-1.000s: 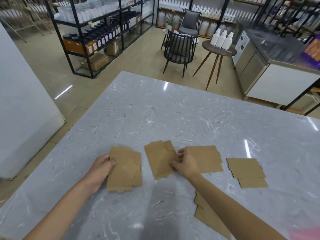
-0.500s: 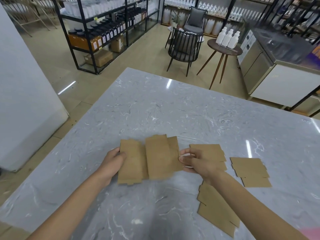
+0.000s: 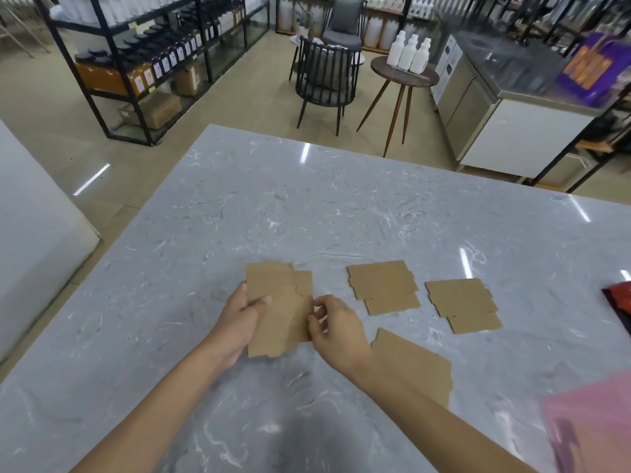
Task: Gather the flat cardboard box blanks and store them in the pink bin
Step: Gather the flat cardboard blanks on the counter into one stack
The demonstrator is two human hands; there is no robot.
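Brown flat cardboard blanks lie on a grey marble table (image 3: 307, 206). My left hand (image 3: 239, 319) grips a small stack of two overlapping blanks (image 3: 283, 302) by its left edge, thumb on top. My right hand (image 3: 336, 327) pinches the stack's right edge. Another blank (image 3: 384, 286) lies flat to the right, and one more blank (image 3: 461, 303) lies further right. A near blank (image 3: 415, 365) lies partly under my right forearm. A blurred corner of the pink bin (image 3: 594, 425) shows at the bottom right.
A red and black object (image 3: 619, 302) sits at the table's right edge. Beyond the table stand a black chair (image 3: 324, 76), a round side table (image 3: 403, 76) with white bottles, black shelving (image 3: 143, 63) on the left and a steel counter (image 3: 512, 107) on the right.
The two left blanks were slid together and now overlap as one stack held by both hands. My right hand has left the middle blank, which lies uncovered.
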